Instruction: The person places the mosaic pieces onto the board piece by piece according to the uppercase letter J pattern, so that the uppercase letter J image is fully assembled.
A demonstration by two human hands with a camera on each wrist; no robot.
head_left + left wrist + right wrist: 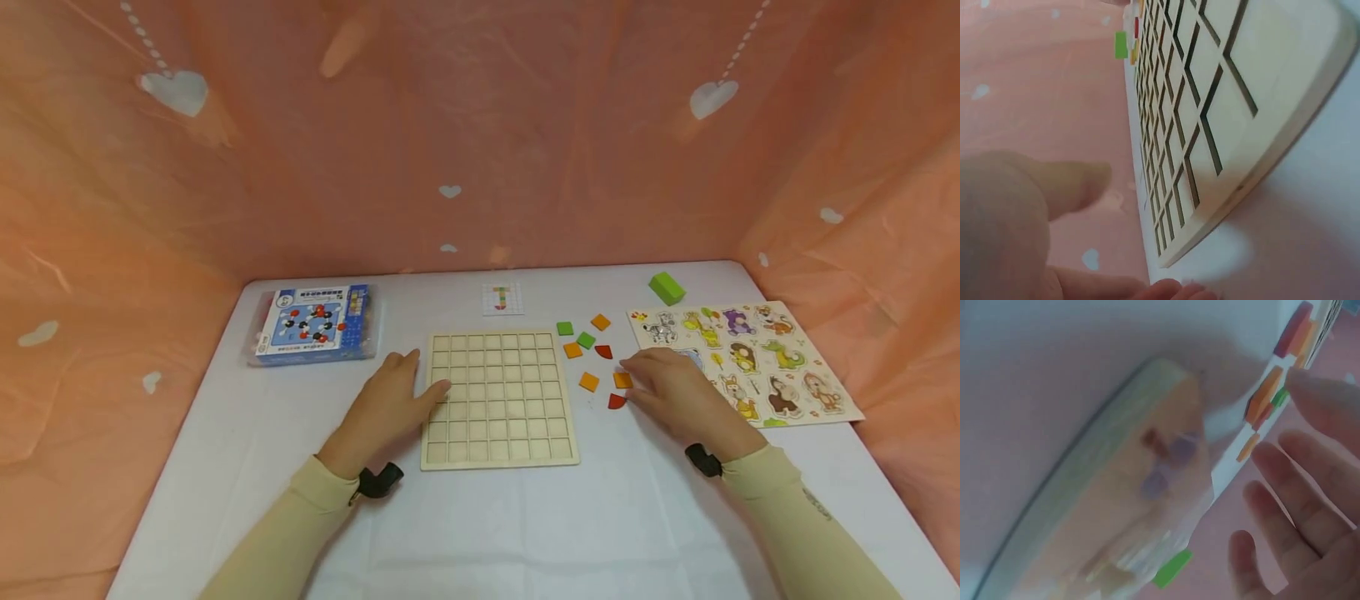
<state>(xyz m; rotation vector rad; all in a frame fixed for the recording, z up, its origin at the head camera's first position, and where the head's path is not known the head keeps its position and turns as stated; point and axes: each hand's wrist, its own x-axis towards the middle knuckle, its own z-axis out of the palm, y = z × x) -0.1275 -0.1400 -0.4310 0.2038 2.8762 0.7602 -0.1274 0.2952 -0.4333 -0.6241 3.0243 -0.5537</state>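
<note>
My left hand (393,396) is at the left side of a wooden grid board (498,400), thumb spread over its edge; whether it touches the board I cannot tell. In the left wrist view the thumb and fingers stand apart with nothing held. My right hand (671,392) hovers by the loose tiles, its fingers spread and loosely bent in the right wrist view. Nearest to it are an orange square tile (622,380) and a red quarter-round tile (617,402). Another red tile (603,352), several orange squares and two green squares (565,328) lie beside the board.
A small pattern card (501,298) lies behind the board. At the back left is a boxed molecule set (313,325). An animal puzzle board (780,367) lies under and beyond the right hand, with a green block (667,288) behind it. Curtains surround the white table (480,533).
</note>
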